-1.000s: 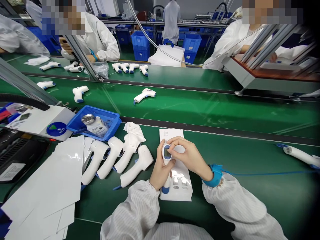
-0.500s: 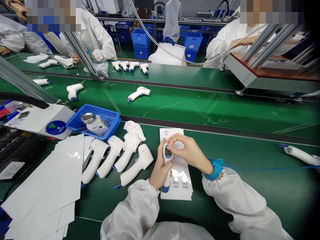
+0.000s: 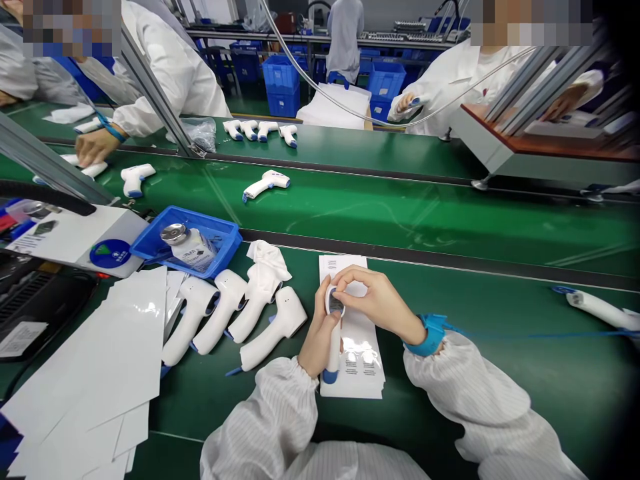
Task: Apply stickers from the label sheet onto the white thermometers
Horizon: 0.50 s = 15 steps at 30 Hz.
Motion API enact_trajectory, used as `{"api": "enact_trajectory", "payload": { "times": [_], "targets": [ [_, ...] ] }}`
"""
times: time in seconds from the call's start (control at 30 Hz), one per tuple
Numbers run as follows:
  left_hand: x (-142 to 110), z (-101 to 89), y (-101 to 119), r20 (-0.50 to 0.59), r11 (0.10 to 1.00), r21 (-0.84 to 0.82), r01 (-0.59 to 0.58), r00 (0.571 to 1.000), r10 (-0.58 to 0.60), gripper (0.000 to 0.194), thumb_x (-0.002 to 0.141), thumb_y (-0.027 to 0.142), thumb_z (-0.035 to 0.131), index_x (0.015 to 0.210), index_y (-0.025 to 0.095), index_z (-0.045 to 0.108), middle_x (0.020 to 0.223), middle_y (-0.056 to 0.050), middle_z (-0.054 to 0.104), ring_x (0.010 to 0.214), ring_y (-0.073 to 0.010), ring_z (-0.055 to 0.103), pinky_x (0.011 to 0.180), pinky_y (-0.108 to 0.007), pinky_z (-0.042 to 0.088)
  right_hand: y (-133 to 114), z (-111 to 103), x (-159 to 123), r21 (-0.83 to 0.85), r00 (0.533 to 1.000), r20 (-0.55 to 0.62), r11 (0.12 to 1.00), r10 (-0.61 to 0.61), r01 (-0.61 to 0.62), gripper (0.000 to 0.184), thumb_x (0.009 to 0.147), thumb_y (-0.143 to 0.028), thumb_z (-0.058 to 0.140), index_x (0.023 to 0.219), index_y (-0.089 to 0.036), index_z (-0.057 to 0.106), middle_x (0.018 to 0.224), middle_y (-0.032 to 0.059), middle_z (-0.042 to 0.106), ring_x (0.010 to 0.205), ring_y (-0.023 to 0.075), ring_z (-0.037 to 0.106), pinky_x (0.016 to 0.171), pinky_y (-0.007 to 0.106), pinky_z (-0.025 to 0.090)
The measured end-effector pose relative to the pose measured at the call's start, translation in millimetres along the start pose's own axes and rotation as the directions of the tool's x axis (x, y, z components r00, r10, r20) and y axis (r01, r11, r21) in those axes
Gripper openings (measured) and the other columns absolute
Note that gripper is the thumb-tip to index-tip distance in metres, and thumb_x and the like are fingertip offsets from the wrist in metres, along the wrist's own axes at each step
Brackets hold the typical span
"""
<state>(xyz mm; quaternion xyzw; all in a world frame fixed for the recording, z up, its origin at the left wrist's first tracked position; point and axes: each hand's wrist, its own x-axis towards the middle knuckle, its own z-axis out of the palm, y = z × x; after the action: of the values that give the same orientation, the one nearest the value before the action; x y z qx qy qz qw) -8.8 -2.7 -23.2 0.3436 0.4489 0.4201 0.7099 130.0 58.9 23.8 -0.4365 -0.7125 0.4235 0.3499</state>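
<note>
My left hand is wrapped round a white and blue forehead thermometer, held upright with its small dark display facing me and the thumb just below the display. The fingertips of my right hand are pinched together at the display's upper right edge; whatever is between them is too small to make out. Beneath both hands lies a stack of printed label sheets. To the left, several white thermometers rest in a row, one with a crumpled white cloth over its head.
A blue tray holds a bottle with a metal lid. White sheets cover the left side. A green conveyor belt crosses ahead, carrying a thermometer. Co-workers sit opposite; one co-worker's hand reaches onto the belt.
Thermometers on the belt have shifted left. The co-worker at left has reached down to one on the belt. My left thumb has moved up towards the display; my right hand stays put.
</note>
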Motion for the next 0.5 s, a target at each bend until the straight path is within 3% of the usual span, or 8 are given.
{"api": "enact_trajectory", "payload": {
  "times": [0.37, 0.5],
  "targets": [
    [0.0, 1.6, 2.9, -0.004, 1.0, 0.007, -0.001, 1.0, 0.001, 0.064, 0.091, 0.025, 0.037, 0.151, 0.033, 0.016, 0.072, 0.003, 0.048, 0.041, -0.0076, 0.043, 0.042, -0.022, 0.041, 2.9, 3.2, 0.4, -0.004, 0.999, -0.037, 0.999, 0.034, -0.034, 0.012, 0.076, -0.011, 0.063, 0.071, -0.022, 0.061, 0.09, 0.0012, 0.069, 0.09, 0.0182, 0.065, 0.085, 0.033, 0.048],
    [0.1, 1.7, 1.8, -0.006, 1.0, 0.009, -0.007, 1.0, 0.007, 0.063, 0.091, 0.024, 0.037, 0.15, 0.034, 0.017, 0.074, 0.003, 0.048, 0.042, -0.0071, 0.043, 0.042, -0.022, 0.041, 3.4, 3.7, 0.8, 0.0, 0.998, -0.042, 0.999, 0.04, -0.04, 0.012, 0.075, -0.012, 0.062, 0.07, -0.022, 0.06, 0.089, 0.0014, 0.069, 0.089, 0.0184, 0.065, 0.085, 0.033, 0.048]
  ]
}}
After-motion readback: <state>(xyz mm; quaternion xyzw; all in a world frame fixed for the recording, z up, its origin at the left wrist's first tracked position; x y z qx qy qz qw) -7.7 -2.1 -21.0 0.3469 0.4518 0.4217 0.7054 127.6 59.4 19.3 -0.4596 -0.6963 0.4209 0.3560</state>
